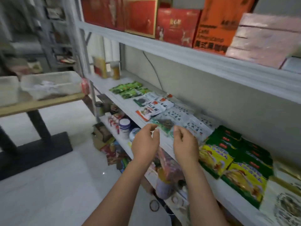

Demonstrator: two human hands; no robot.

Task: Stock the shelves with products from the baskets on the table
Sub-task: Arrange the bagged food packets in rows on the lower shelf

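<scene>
With left hand [144, 144] and right hand [185, 145] loosely curled, empty, may brush clear packet [164, 125] at 12 o'clock off shelf edge [123, 105].

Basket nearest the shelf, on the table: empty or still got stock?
Not empty: a white crumpled item lies inside the basket. Too blurred to tell what it is or how much is left.

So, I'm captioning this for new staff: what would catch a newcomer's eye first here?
The left hand and right hand at centre, poised over a clear packet at the middle shelf's front edge. Then the red boxes and orange box on the top shelf, and green-and-yellow packets right of the hands.
</scene>
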